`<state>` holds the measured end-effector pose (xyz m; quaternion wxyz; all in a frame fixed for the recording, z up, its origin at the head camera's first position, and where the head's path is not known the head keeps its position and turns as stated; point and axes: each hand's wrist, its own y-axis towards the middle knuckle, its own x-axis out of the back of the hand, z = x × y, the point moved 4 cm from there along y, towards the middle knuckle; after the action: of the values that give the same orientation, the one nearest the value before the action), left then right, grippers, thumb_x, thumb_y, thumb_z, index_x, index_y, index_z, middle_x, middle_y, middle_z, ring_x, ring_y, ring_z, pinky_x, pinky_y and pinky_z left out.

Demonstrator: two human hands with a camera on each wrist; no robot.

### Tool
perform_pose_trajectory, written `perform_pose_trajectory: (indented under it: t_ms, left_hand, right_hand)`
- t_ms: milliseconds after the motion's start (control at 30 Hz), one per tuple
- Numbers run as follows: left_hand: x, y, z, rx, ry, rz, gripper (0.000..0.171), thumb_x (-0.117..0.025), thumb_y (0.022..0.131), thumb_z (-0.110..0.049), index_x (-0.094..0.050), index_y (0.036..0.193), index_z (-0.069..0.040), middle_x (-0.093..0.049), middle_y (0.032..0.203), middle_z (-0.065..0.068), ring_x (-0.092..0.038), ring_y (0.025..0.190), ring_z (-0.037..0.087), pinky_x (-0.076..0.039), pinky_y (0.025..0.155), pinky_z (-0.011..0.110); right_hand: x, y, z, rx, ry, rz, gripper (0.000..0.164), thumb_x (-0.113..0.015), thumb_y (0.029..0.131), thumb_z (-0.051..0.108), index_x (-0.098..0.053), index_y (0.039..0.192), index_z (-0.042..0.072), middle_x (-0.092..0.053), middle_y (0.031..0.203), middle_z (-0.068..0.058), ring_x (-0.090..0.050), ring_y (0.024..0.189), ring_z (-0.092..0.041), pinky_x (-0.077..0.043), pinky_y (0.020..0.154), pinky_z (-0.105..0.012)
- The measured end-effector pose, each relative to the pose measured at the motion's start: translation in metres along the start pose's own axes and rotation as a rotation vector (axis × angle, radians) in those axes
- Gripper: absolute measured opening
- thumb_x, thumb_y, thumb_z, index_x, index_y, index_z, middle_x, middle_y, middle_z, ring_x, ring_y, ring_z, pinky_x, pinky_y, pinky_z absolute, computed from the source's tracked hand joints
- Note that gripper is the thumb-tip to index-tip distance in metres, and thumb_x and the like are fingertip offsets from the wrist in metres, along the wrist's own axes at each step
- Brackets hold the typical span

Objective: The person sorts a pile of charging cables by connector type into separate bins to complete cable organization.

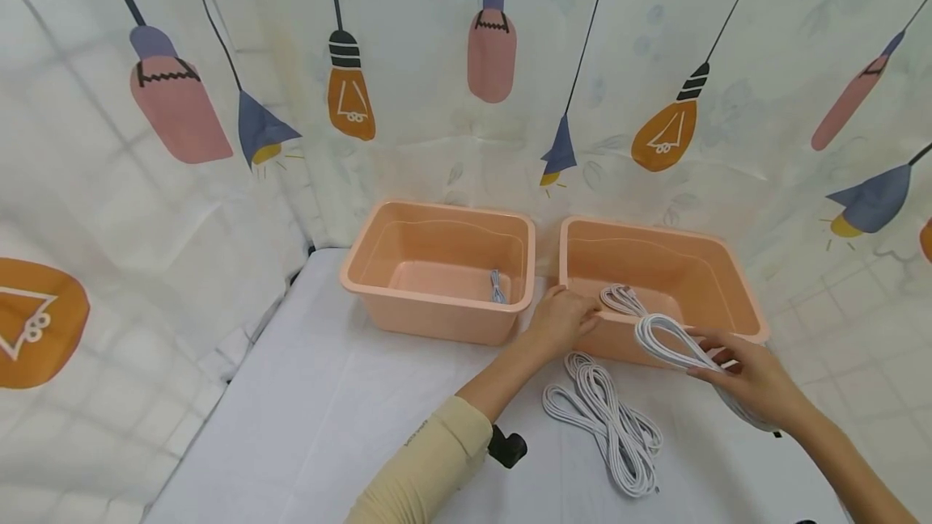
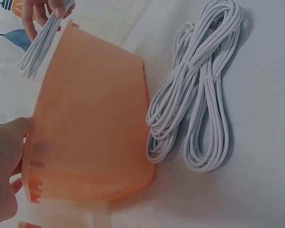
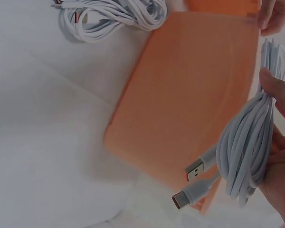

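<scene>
The coiled white cable (image 3: 244,147), centre of the clock face as viewed from the person's side, is pinched between thumb and fingers of the right hand (image 1: 753,376) at the near rim of the right-hand bin (image 1: 641,230); whether it touches the rim cannot be told. Two plugs (image 3: 194,170) project from it. At ten o'clock, inside that bin, lies a second coil (image 1: 622,298). At nine, the left hand (image 1: 561,324) grips the bin's near left corner. Toward half past seven, overlapping coils (image 1: 607,419) rest on the bench (image 1: 328,395). Beyond nine stands the left-hand bin (image 1: 429,319), holding a small bundle (image 1: 497,288). At twelve hangs a lamp-patterned curtain (image 1: 437,136).
</scene>
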<state>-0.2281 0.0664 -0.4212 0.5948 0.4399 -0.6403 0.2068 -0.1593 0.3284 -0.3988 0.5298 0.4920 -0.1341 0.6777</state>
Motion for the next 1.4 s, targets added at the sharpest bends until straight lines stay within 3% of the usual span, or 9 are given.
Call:
perform_pose_trajectory:
  t_ms: [133, 367, 700, 1000, 1100, 1200, 1400]
  left_hand:
    - [0.002, 0.0, -0.001, -0.058, 0.06, -0.01, 0.018, -0.067, 0.106, -0.032, -0.077, 0.117, -0.022, -0.079, 0.11, -0.009, -0.071, 0.108, 0.011, -0.045, 0.113, 0.032]
    - [0.008, -0.005, 0.001, -0.139, 0.166, -0.108, 0.022, -0.065, 0.106, -0.034, -0.077, 0.118, -0.02, -0.075, 0.113, -0.004, -0.066, 0.116, 0.015, -0.051, 0.105, 0.029]
    - [0.014, -0.009, 0.01, -0.222, 0.001, -0.225, 0.016, -0.074, 0.101, -0.025, -0.077, 0.111, -0.013, -0.072, 0.105, 0.001, -0.067, 0.104, 0.017, -0.054, 0.093, 0.026]
    - [0.01, -0.009, 0.012, -0.183, 0.0, -0.196, 0.015, -0.075, 0.1, -0.029, -0.079, 0.103, -0.015, -0.07, 0.098, -0.002, -0.065, 0.097, 0.014, -0.053, 0.085, 0.021]
    - [0.011, -0.008, 0.012, -0.169, 0.0, -0.195, 0.015, -0.075, 0.1, -0.029, -0.079, 0.102, -0.015, -0.07, 0.097, -0.002, -0.065, 0.097, 0.014, -0.053, 0.084, 0.022]
    - [0.012, -0.008, 0.011, -0.163, 0.004, -0.199, 0.015, -0.074, 0.1, -0.03, -0.08, 0.1, -0.016, -0.071, 0.096, -0.003, -0.065, 0.095, 0.014, -0.053, 0.083, 0.022]
    - [0.014, -0.006, 0.008, -0.144, 0.039, -0.194, 0.019, -0.075, 0.099, -0.037, -0.079, 0.098, -0.018, -0.073, 0.096, -0.005, -0.065, 0.093, 0.014, -0.053, 0.08, 0.022]
  right_hand:
    - [0.005, 0.008, -0.001, -0.023, -0.02, 0.024, 0.055, -0.088, 0.08, -0.002, -0.066, 0.129, 0.006, -0.073, 0.099, -0.012, -0.062, 0.08, 0.007, -0.057, 0.062, -0.02]
    - [0.013, 0.022, 0.001, 0.003, -0.028, 0.012, 0.055, -0.088, 0.079, -0.003, -0.066, 0.129, 0.004, -0.074, 0.1, -0.015, -0.061, 0.08, 0.007, -0.057, 0.064, -0.018]
    - [0.025, 0.042, -0.009, -0.025, -0.054, 0.027, 0.052, -0.087, 0.082, -0.001, -0.066, 0.13, 0.002, -0.074, 0.1, -0.017, -0.057, 0.082, 0.01, -0.054, 0.066, -0.017]
    - [0.034, 0.064, -0.02, -0.095, -0.051, 0.073, 0.053, -0.084, 0.088, 0.005, -0.062, 0.137, -0.001, -0.073, 0.106, -0.025, -0.056, 0.083, 0.013, -0.053, 0.066, -0.019]
    - [0.035, 0.07, -0.023, -0.107, -0.051, 0.084, 0.054, -0.083, 0.09, 0.007, -0.061, 0.139, -0.002, -0.073, 0.107, -0.027, -0.061, 0.083, 0.004, -0.053, 0.065, -0.02]
    - [0.036, 0.076, -0.027, -0.122, -0.053, 0.098, 0.054, -0.082, 0.091, 0.007, -0.061, 0.14, -0.003, -0.073, 0.108, -0.028, -0.068, 0.082, -0.013, -0.053, 0.064, -0.021]
    - [0.037, 0.087, -0.032, -0.161, -0.06, 0.121, 0.053, -0.081, 0.092, 0.007, -0.06, 0.139, -0.004, -0.072, 0.11, -0.03, -0.07, 0.087, -0.038, -0.052, 0.064, -0.019]
